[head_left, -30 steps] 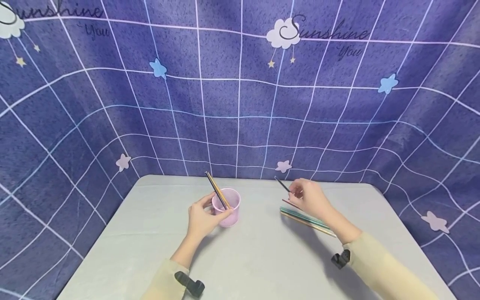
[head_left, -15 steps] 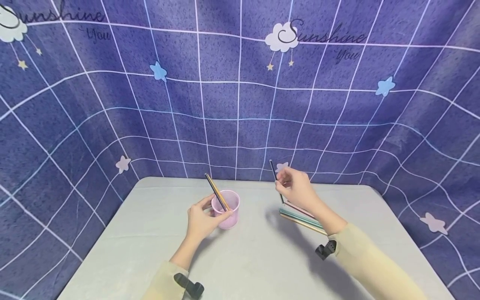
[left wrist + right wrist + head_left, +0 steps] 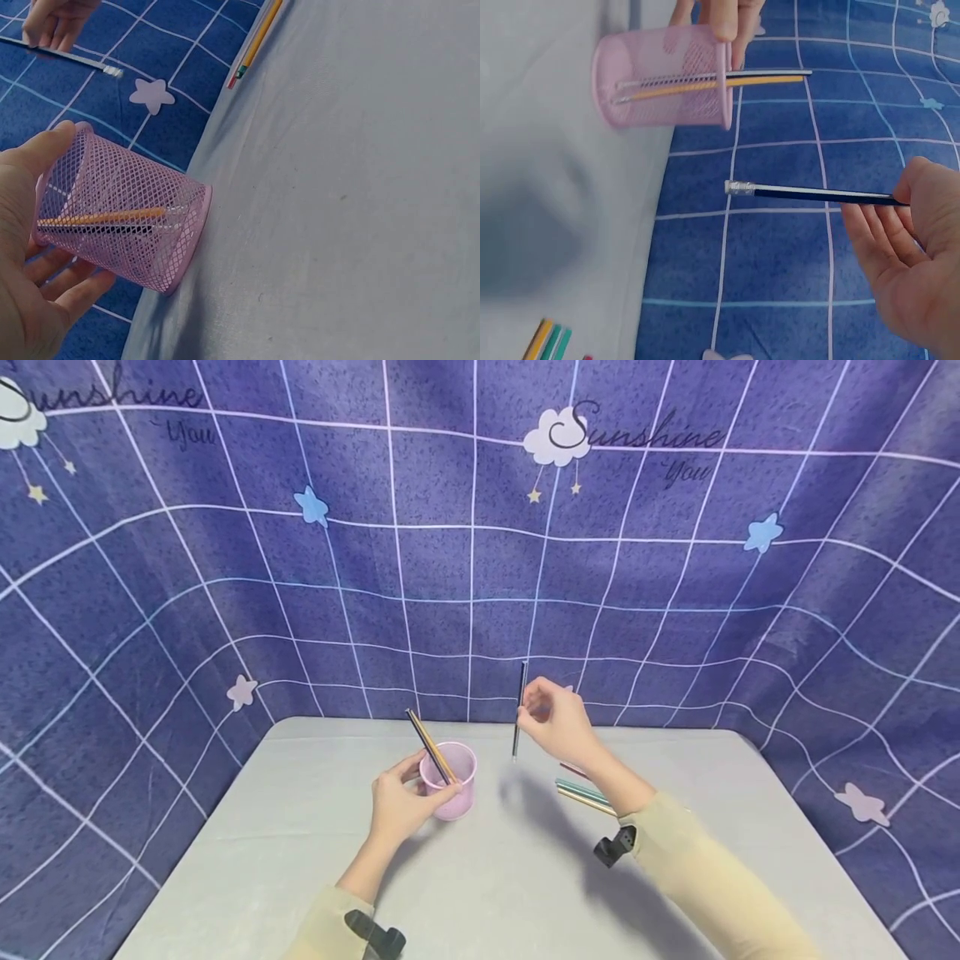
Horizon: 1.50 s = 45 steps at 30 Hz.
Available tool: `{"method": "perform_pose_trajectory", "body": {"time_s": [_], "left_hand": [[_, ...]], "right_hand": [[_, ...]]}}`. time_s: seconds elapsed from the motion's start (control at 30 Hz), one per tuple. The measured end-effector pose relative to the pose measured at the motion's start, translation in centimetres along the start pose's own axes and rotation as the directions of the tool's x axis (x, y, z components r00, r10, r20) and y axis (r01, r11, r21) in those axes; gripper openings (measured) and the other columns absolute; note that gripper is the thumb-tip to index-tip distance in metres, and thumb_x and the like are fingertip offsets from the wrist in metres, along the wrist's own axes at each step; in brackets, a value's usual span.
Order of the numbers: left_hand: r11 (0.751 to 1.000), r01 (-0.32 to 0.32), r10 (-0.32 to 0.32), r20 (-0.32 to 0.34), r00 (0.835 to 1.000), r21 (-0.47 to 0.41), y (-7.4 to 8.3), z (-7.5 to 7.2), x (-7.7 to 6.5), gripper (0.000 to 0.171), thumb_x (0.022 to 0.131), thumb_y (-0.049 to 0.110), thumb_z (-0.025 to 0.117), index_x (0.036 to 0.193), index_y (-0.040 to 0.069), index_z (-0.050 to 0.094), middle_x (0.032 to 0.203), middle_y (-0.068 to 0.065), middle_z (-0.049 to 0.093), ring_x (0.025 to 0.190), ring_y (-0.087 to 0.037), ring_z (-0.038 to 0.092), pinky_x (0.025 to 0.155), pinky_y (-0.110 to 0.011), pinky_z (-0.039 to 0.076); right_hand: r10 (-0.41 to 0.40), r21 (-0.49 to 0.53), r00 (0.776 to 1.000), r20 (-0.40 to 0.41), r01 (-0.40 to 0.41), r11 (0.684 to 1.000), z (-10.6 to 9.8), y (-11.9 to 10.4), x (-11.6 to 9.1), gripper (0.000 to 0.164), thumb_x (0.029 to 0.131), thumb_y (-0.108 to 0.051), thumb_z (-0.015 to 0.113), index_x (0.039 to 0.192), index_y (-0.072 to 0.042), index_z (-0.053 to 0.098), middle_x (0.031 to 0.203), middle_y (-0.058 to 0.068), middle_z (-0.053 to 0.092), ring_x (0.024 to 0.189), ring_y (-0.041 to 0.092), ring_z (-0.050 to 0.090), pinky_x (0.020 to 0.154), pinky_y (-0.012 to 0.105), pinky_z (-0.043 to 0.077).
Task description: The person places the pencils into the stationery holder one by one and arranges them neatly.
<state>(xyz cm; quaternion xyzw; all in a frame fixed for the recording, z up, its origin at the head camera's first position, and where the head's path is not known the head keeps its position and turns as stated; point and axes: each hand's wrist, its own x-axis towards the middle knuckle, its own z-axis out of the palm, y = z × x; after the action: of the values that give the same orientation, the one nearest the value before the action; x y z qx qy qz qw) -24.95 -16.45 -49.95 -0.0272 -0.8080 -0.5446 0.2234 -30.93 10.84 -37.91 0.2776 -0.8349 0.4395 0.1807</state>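
Observation:
In the head view my left hand (image 3: 405,797) grips a pink mesh pencil cup (image 3: 463,797) around its side, thumb at the rim. An orange pencil (image 3: 112,217) and a dark pencil (image 3: 112,229) lean inside it, their upper ends above the rim. My right hand (image 3: 558,718) pinches another dark pencil (image 3: 519,710) in the air, to the right of the cup. That pencil stands nearly upright, its white eraser end (image 3: 740,187) downward. Right of the cup, several pencils (image 3: 585,795), green, orange and dark red, lie on the table, partly hidden by my right forearm.
The light grey table (image 3: 465,893) ends at the back against a blue-purple grid curtain (image 3: 480,568) with stars and clouds, which also hangs on both sides. A black wrist strap mount (image 3: 615,846) sits on my right sleeve, and another mount (image 3: 375,933) on the left.
My right hand has lifted the dark pencil off the others on the table, carried it left toward the cup and turned it nearly upright. My left hand and the cup stay almost still.

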Motion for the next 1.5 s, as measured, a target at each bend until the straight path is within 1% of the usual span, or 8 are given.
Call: {"method": "perform_pose_trajectory", "body": {"time_s": [0.1,0.3,0.53,0.67,0.83,1.13,1.33,1.5], "left_hand": [[1.0,0.007,-0.007,0.0,1.0,0.002,0.0,0.0,-0.1,0.081,0.063,0.03,0.105,0.132,0.0,0.073,0.12,-0.021,0.079,0.105,-0.039,0.079,0.081,-0.035,0.071],[1.0,-0.003,0.004,-0.011,1.0,0.017,-0.4,-0.2,-0.2,0.082,0.063,0.031,0.105,0.131,-0.001,0.073,0.119,-0.022,0.079,0.104,-0.04,0.079,0.081,-0.036,0.071],[1.0,-0.012,0.012,-0.001,1.0,0.025,-0.4,-0.5,-0.1,0.082,0.063,0.03,0.106,0.131,-0.001,0.072,0.12,-0.022,0.079,0.109,-0.041,0.078,0.084,-0.037,0.071],[1.0,-0.016,0.016,-0.001,1.0,0.021,-0.4,-0.4,0.0,0.082,0.064,0.031,0.105,0.131,-0.001,0.072,0.12,-0.022,0.079,0.109,-0.041,0.078,0.083,-0.036,0.071],[1.0,-0.012,0.012,0.004,1.0,0.008,-0.2,-0.3,0.0,0.082,0.064,0.03,0.105,0.132,-0.002,0.072,0.121,-0.022,0.078,0.109,-0.041,0.078,0.083,-0.035,0.071],[1.0,-0.023,0.023,0.011,1.0,0.016,0.3,-0.2,-0.1,0.081,0.066,0.028,0.104,0.132,-0.004,0.071,0.123,-0.024,0.077,0.108,-0.042,0.078,0.082,-0.036,0.071],[0.999,-0.031,0.031,0.011,0.999,0.024,0.3,-0.2,0.0,0.081,0.067,0.027,0.103,0.133,-0.005,0.07,0.123,-0.025,0.077,0.108,-0.042,0.078,0.082,-0.036,0.071],[0.999,-0.026,0.026,0.01,1.0,0.027,0.2,-0.2,0.0,0.081,0.066,0.027,0.104,0.133,-0.005,0.07,0.123,-0.025,0.077,0.109,-0.04,0.078,0.082,-0.035,0.071]], "right_hand": [[0.018,0.056,1.0,-0.003,-0.018,0.998,0.8,-0.4,0.4,0.008,0.091,-0.001,0.068,0.098,-0.003,0.064,0.092,0.01,0.075,0.09,0.024,0.077,0.079,0.029,0.071],[0.046,0.141,0.999,-0.001,-0.045,0.989,2.5,-1.2,1.2,0.01,0.091,-0.002,0.07,0.098,-0.005,0.064,0.093,0.01,0.073,0.093,0.023,0.075,0.078,0.023,0.068],[-0.021,0.162,1.0,0.003,0.02,0.987,4.7,-1.9,2.0,0.009,0.091,-0.001,0.069,0.096,-0.005,0.064,0.091,0.011,0.074,0.09,0.025,0.077,0.074,0.023,0.068],[-0.034,0.163,0.999,0.033,0.028,0.986,5.9,-1.9,2.2,0.009,0.091,-0.001,0.069,0.096,-0.007,0.064,0.092,0.011,0.075,0.09,0.025,0.078,0.074,0.023,0.069],[-0.054,0.128,0.996,0.074,0.044,0.991,7.5,-1.3,2.2,0.011,0.091,-0.001,0.069,0.094,-0.01,0.063,0.091,0.009,0.077,0.087,0.021,0.077,0.074,0.02,0.068],[-0.053,0.036,0.987,0.155,0.047,0.998,9.6,0.2,2.1,0.006,0.092,-0.004,0.069,0.097,-0.006,0.066,0.092,0.007,0.077,0.086,0.019,0.078,0.074,0.013,0.065],[-0.053,-0.024,0.978,0.2,0.059,0.998,10.4,0.1,2.1,0.006,0.093,-0.005,0.072,0.097,-0.005,0.067,0.088,0.007,0.077,0.081,0.017,0.076,0.07,0.013,0.064],[-0.062,-0.115,0.97,0.236,0.091,0.989,11.0,-0.3,2.3,0.007,0.095,-0.006,0.075,0.098,-0.004,0.069,0.088,0.007,0.078,0.079,0.016,0.076,0.07,0.013,0.062]]}}
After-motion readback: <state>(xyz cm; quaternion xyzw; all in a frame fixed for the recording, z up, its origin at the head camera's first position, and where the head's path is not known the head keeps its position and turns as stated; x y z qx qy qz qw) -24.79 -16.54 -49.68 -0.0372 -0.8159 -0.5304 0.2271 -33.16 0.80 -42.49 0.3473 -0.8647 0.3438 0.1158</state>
